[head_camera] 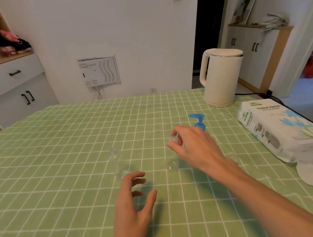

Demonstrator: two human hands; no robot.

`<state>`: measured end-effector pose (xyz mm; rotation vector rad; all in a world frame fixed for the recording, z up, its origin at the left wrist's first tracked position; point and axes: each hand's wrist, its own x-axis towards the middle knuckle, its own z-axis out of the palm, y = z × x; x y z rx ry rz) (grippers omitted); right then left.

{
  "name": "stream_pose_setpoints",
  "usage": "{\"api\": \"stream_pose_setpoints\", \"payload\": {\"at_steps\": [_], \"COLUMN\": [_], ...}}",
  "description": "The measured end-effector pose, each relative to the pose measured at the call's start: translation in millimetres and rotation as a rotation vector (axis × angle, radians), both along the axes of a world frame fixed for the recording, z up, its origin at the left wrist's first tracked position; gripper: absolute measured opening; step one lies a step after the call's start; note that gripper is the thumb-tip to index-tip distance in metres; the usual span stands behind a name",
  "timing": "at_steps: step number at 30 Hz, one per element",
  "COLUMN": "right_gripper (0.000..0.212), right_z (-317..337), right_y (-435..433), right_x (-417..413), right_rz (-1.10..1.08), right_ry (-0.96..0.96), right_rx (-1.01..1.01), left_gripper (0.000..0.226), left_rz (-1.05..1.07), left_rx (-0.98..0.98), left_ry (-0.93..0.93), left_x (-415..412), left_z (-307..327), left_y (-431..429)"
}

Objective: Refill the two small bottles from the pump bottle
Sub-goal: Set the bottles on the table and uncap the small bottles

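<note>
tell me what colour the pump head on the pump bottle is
Blue; the pump head shows clearly in the head view.

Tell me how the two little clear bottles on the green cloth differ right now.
The right bottle has its cap pinched by the right hand. The left bottle has no hand on it, and the open left hand is just short of it. The right bottle stands in front of the blue-topped pump bottle, while the left bottle stands alone. Both are small, clear and upright.
</note>
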<state>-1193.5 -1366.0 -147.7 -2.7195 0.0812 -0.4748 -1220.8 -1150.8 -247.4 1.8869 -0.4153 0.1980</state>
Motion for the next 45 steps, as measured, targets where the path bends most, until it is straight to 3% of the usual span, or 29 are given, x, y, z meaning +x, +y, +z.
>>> {"api": "stream_pose_setpoints", "payload": {"at_steps": [6, 10, 15, 18, 22, 31, 35, 45], "right_gripper": [0.019, 0.019, 0.018, 0.019, 0.016, 0.003, 0.027, 0.034], "right_z": [-2.6, -19.7, -46.3, -57.0, -64.5, -64.4, -65.2, -66.1], "right_y": [-9.0, -7.2, -6.5, -6.5, -5.7, -9.9, -9.3, -18.2], "right_x": [-33.8, -64.1, -83.6, -89.6, -96.7, -107.6, -106.6, -110.5], "right_rz": [0.004, 0.001, -0.048, -0.083, -0.102, 0.033, 0.015, 0.019], "right_ry": [-0.031, -0.008, -0.047, -0.045, -0.043, -0.004, -0.021, -0.005], "right_rx": [0.433, 0.738, 0.895, 0.982, 1.023, 0.948, 0.896, 0.857], "left_gripper": [0.070, 0.069, 0.054, 0.059, 0.055, 0.048, 0.048, 0.049], "left_rz": [-0.072, -0.111, -0.124, -0.144, -0.186, -0.235, -0.238, -0.251], "left_rx": [0.057, 0.098, 0.169, 0.166, 0.182, 0.051, 0.029, 0.011], "left_ry": [-0.062, -0.120, -0.201, -0.227, -0.228, 0.033, 0.074, 0.050], "left_x": [4.3, 4.0, -3.8, -6.6, -8.4, -6.0, -4.9, -7.2], "left_z": [1.7, 0.4, -5.5, -5.8, -2.3, -6.4, -8.9, -6.2], "left_y": [-14.8, -25.5, -28.5, -25.9, -20.5, -13.7, -12.1, -10.8]}}
